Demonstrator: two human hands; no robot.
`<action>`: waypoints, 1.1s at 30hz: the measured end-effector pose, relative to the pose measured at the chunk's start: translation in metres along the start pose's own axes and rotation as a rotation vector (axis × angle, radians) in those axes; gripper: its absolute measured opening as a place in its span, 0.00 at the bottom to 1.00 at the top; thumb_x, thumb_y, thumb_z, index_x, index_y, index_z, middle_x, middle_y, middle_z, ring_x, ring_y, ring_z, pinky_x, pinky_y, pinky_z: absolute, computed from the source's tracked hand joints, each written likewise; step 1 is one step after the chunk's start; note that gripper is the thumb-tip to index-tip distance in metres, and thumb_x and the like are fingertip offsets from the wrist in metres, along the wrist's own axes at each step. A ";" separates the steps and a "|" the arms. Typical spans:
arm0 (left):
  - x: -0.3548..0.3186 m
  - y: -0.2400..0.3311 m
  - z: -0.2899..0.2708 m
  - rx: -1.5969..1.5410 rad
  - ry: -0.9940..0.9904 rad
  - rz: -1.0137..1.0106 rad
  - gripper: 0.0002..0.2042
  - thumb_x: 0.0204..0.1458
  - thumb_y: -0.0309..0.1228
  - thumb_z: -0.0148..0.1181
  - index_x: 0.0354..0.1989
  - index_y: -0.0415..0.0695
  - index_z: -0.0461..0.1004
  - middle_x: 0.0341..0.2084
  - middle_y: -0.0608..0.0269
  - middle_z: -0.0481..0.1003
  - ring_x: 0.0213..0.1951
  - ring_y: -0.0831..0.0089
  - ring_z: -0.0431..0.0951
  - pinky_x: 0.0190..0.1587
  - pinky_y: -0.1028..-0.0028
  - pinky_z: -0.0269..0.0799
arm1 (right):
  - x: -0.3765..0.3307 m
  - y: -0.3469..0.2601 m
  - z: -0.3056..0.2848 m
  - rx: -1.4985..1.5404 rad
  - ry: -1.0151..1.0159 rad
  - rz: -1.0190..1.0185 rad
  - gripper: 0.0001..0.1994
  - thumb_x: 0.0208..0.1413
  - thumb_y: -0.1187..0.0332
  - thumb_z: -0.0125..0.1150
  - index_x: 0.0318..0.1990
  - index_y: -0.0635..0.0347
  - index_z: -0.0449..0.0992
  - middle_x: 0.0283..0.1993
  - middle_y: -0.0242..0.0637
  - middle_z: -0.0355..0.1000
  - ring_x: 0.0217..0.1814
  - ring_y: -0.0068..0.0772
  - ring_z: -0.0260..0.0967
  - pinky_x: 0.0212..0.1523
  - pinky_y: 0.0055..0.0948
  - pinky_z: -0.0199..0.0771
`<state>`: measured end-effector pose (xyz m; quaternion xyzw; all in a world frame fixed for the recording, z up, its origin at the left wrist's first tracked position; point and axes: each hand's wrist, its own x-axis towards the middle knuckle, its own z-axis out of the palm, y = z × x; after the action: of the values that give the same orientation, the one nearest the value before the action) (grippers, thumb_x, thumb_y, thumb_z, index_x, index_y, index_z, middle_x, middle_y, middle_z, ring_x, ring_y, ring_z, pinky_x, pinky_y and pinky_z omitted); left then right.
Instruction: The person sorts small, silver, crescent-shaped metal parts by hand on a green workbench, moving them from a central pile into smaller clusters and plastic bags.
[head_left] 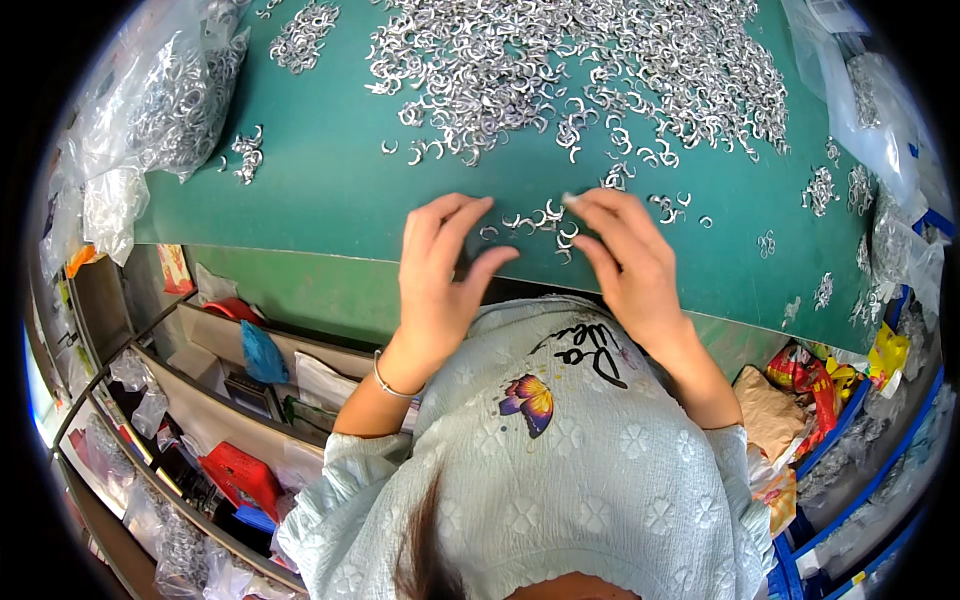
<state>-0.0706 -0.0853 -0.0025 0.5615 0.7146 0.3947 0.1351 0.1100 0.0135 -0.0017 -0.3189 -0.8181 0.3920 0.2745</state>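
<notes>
Several silver C-shaped metal pieces (548, 214) lie loosely on the green tabletop (330, 185) between my two hands, near its front edge. On the left of them is my left hand (437, 270), its thumb and fingers apart and nothing seen between them. My right hand (630, 258) is at their right side, thumb and index finger apart, its fingertips close beside the nearest pieces. A pale spot shows at a right fingertip; whether it is a nail or a piece I cannot tell. Beyond both hands spreads a large heap of the same pieces (480, 80).
Clear plastic bags of metal pieces (185, 110) stand at the table's left, and more plastic bags (880, 120) at the right. Small piles (820, 190) lie near the right edge. Below left is a shelf with a red bin (240, 475); blue racks (860, 440) are at lower right.
</notes>
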 end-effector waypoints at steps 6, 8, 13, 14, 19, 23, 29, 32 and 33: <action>-0.001 0.004 0.007 -0.031 -0.158 -0.002 0.27 0.39 0.27 0.72 0.52 0.44 0.74 0.46 0.60 0.69 0.47 0.61 0.68 0.49 0.65 0.59 | -0.002 -0.008 -0.021 0.012 0.103 0.134 0.14 0.50 0.84 0.62 0.45 0.63 0.79 0.44 0.42 0.72 0.41 0.37 0.73 0.39 0.29 0.73; 0.000 0.002 0.008 -0.004 -0.165 0.005 0.26 0.39 0.25 0.72 0.51 0.43 0.74 0.46 0.60 0.70 0.46 0.61 0.68 0.49 0.65 0.60 | -0.013 -0.011 -0.042 -0.046 -0.028 0.269 0.14 0.49 0.82 0.64 0.45 0.63 0.78 0.43 0.42 0.72 0.42 0.37 0.72 0.39 0.30 0.73; 0.008 0.009 0.010 -0.012 -0.208 0.012 0.22 0.44 0.25 0.68 0.51 0.45 0.74 0.45 0.61 0.69 0.47 0.62 0.67 0.47 0.64 0.58 | -0.034 -0.009 -0.046 -0.143 -0.115 0.297 0.13 0.46 0.79 0.67 0.41 0.64 0.75 0.39 0.43 0.70 0.39 0.46 0.71 0.39 0.36 0.72; 0.009 0.010 0.012 0.001 -0.227 0.036 0.21 0.44 0.26 0.68 0.50 0.45 0.74 0.45 0.61 0.69 0.48 0.62 0.67 0.47 0.64 0.58 | -0.033 -0.006 -0.039 -0.137 -0.087 0.241 0.13 0.46 0.79 0.67 0.41 0.64 0.76 0.38 0.42 0.70 0.39 0.46 0.71 0.38 0.36 0.72; 0.009 0.006 0.013 -0.008 -0.274 0.098 0.18 0.46 0.21 0.63 0.48 0.45 0.75 0.43 0.61 0.70 0.47 0.61 0.69 0.48 0.64 0.58 | -0.013 0.001 -0.013 -0.088 -0.010 0.052 0.12 0.47 0.79 0.67 0.41 0.62 0.77 0.37 0.41 0.71 0.39 0.46 0.71 0.38 0.37 0.73; 0.006 -0.005 0.004 0.005 -0.222 0.107 0.20 0.44 0.14 0.61 0.48 0.43 0.76 0.41 0.57 0.73 0.44 0.61 0.71 0.48 0.66 0.63 | -0.013 0.002 -0.018 -0.073 0.093 0.094 0.11 0.46 0.80 0.67 0.39 0.63 0.78 0.38 0.41 0.72 0.37 0.43 0.71 0.36 0.35 0.72; 0.006 0.007 0.010 -0.088 -0.171 0.095 0.24 0.42 0.20 0.66 0.52 0.43 0.73 0.49 0.56 0.71 0.51 0.58 0.70 0.53 0.65 0.63 | -0.017 0.009 -0.031 -0.386 0.253 0.054 0.16 0.44 0.79 0.68 0.44 0.60 0.79 0.48 0.39 0.72 0.51 0.44 0.65 0.52 0.37 0.64; 0.007 0.016 0.016 0.084 -0.226 0.168 0.26 0.41 0.29 0.71 0.53 0.44 0.73 0.52 0.58 0.69 0.55 0.56 0.67 0.58 0.60 0.58 | -0.016 0.009 -0.035 -0.427 0.212 0.083 0.18 0.47 0.76 0.67 0.49 0.58 0.77 0.54 0.39 0.69 0.61 0.47 0.63 0.59 0.39 0.57; 0.006 0.020 0.020 0.104 -0.242 0.162 0.25 0.41 0.34 0.71 0.51 0.45 0.74 0.54 0.59 0.67 0.57 0.56 0.64 0.60 0.56 0.53 | -0.016 0.009 -0.034 -0.421 0.186 0.087 0.18 0.48 0.75 0.67 0.49 0.58 0.78 0.55 0.39 0.69 0.62 0.47 0.62 0.60 0.39 0.56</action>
<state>-0.0464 -0.0702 0.0004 0.6670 0.6649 0.2962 0.1589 0.1470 0.0217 0.0067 -0.4390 -0.8385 0.1929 0.2590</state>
